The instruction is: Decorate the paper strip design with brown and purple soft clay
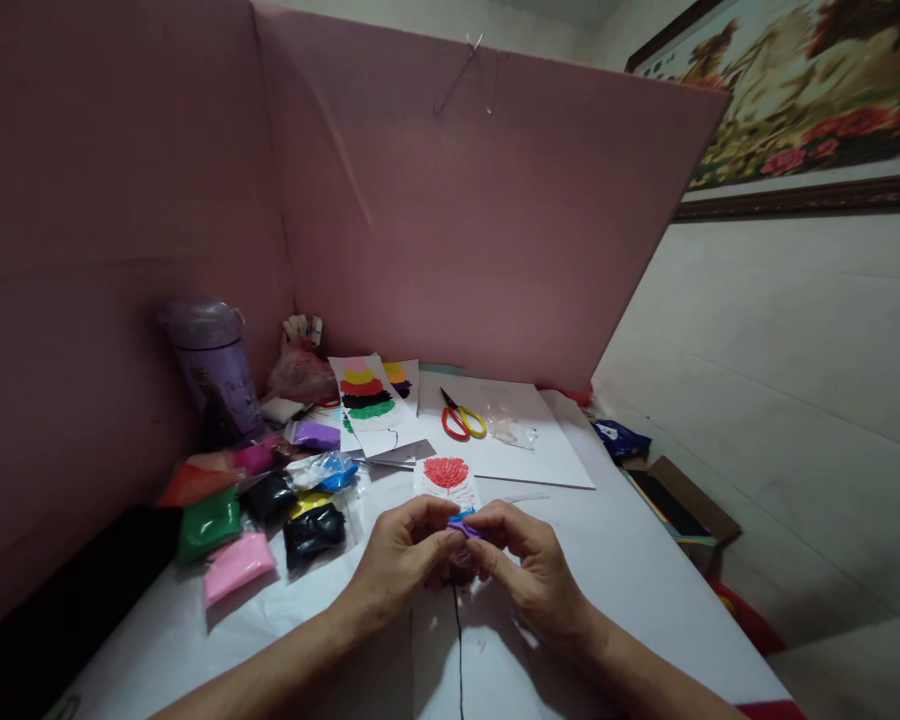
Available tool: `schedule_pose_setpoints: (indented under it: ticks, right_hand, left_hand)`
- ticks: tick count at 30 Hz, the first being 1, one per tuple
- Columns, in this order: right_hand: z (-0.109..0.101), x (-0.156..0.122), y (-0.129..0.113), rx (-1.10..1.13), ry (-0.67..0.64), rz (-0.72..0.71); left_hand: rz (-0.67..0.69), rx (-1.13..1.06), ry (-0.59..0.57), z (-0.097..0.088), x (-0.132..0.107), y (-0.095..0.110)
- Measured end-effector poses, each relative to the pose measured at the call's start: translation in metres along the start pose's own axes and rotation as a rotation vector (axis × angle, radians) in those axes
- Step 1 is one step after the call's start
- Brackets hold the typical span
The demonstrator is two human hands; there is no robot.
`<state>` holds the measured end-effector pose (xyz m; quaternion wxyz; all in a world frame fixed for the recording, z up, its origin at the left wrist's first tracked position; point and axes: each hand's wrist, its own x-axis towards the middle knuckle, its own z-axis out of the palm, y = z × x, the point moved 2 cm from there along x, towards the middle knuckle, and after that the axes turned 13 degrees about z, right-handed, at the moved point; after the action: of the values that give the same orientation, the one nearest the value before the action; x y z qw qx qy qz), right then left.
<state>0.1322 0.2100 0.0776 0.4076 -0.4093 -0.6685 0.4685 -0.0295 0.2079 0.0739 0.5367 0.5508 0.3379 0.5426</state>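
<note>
My left hand [401,555] and my right hand [529,560] meet above the white table, thumbs and fingertips pinched on a small piece of blue and purple clay [463,528]. Most of the piece is hidden by the fingers. Just beyond them lies a white card [425,483] bearing a red textured tree or leaf shape [447,471]. Below the hands a thin dark line [460,640] runs toward me over a white sheet; whether it is drawn or a cord, I cannot tell.
Packets of coloured clay [210,524], several of them, are heaped on the left beside a purple bottle [221,375]. Red-and-yellow scissors [462,418] lie on a white board [547,430]. Colour-striped sheets [367,400] and a metal ruler [405,453] lie nearby. Pink panels [450,220] wall the back.
</note>
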Motion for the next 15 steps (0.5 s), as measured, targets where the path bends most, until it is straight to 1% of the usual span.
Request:
schedule_pose_setpoints:
  ticks: [3, 5, 9, 13, 15]
  right_hand:
    - [0.002, 0.0, -0.001, 0.021, 0.019, 0.024]
    - [0.004, 0.001, -0.001, 0.08, 0.035, 0.059]
    - [0.001, 0.006, 0.003, 0.24, 0.153, 0.125]
    - [-0.016, 0.014, 0.007, 0.292, 0.296, 0.162]
    - [-0.026, 0.017, 0.008, 0.296, 0.336, 0.166]
  left_hand:
    - [-0.007, -0.02, -0.022, 0.001, 0.002, -0.002]
    - [0.002, -0.01, -0.002, 0.002, 0.004, -0.003]
    - [0.01, 0.028, 0.136, -0.002, 0.007, 0.0]
    - [0.089, 0.013, 0.338, -0.019, 0.012, 0.01]
    - [0.122, -0.014, 0.395, -0.028, 0.015, 0.014]
